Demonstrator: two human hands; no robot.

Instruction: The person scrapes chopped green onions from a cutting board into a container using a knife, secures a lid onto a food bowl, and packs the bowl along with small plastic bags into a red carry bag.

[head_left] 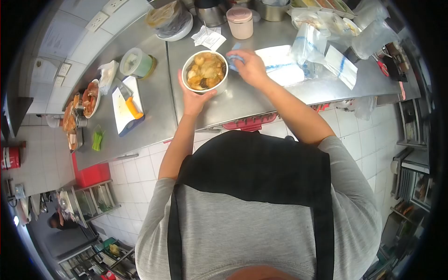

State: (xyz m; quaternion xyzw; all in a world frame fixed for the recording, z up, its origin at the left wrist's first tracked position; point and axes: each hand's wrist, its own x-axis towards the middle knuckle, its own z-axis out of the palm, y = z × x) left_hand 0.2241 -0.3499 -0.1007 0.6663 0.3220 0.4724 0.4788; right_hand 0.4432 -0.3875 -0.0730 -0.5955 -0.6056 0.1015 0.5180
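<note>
Left hand (195, 100): half-curled round the bowl (220, 87), over the counter (161, 95)
Right hand (252, 69): closed on blue cloth (236, 59), beside the bowl
Just beyond bowl: paper (212, 38), tub (241, 29)
Left: knife (133, 106) on board (120, 111)

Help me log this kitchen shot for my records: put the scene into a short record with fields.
Left hand: holds the white bowl from its near side
Right hand: holds a blue cloth, beside the bowl
Bowl: upright, filled with yellow-brown food
Cutting board: left of the bowl, with a yellow-handled knife on it
Counter: metal
Back of counter: pink jar, lid on
Far right: red-handled scissors
</note>
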